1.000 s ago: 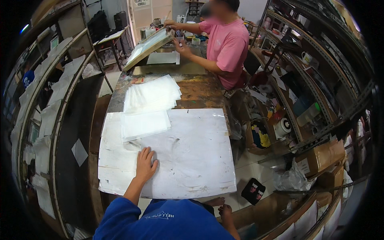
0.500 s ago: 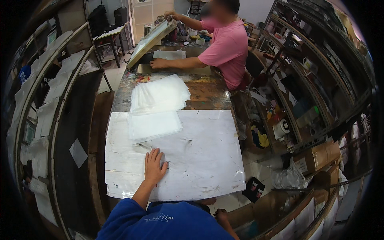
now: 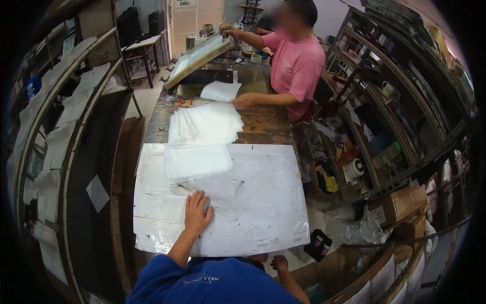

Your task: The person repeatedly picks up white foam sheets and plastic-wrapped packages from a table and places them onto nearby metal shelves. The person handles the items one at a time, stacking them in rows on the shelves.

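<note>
Left hand [image 3: 197, 213] laid on board [image 3: 268, 202], fingers slightly apart.
Sheets [image 3: 200, 161] are stacked over the board's far edge; right hand [image 3: 279, 263]: grip unclear.

Between racks on the left [image 3: 101, 157] and right [image 3: 390, 187], a table [image 3: 268, 129] is topped at its near end by a board [image 3: 268, 197], on which the left hand [image 3: 198, 215] is rested, with stacked sheets [image 3: 202, 124] spread beyond it and a tilted frame [image 3: 200, 58] held behind them.

White sheets [image 3: 200, 161], dark-specked white board [image 3: 263, 202], blue shirt [image 3: 228, 283]
</note>
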{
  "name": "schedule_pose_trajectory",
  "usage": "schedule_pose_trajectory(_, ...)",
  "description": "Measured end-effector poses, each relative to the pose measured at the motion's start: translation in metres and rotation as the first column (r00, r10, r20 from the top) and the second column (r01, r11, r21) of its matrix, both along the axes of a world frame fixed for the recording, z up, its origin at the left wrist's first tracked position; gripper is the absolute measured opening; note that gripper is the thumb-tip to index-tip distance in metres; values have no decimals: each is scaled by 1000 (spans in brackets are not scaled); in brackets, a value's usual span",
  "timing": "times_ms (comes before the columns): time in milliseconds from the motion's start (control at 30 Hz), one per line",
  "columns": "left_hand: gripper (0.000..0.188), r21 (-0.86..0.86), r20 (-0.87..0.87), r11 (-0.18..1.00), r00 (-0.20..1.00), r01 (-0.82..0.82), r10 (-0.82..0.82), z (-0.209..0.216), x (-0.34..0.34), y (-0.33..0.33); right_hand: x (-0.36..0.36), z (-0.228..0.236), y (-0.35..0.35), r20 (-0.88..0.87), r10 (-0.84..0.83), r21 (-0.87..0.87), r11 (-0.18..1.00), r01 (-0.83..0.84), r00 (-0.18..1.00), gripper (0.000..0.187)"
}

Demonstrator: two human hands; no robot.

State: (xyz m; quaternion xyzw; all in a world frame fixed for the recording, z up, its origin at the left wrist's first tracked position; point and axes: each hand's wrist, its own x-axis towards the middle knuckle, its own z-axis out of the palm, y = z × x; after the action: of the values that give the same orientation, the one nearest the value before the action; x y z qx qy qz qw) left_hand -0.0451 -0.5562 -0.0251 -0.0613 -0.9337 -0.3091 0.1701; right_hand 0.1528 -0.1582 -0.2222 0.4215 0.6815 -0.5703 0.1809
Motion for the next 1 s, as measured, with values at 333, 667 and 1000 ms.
schedule_pose_trajectory(333, 31, 22, -187, 989, 972, 145, -138, 11, -15, 28, 41, -29, 7, 80, 33, 20, 999, -34, 996, 34)
schedule_pose_trajectory(667, 25, -348, -73, 907, 957, 239, -280, 1, -158, 100, 79, 0, 10, 69, -164, 48, 986, 161, 984, 38)
schedule_pose_trajectory(1000, 4, -556, 62, 679, 838, 480, -542, 4, -194, 165, 85, -12, 22, -236, -493, 27, 858, 513, 837, 29)
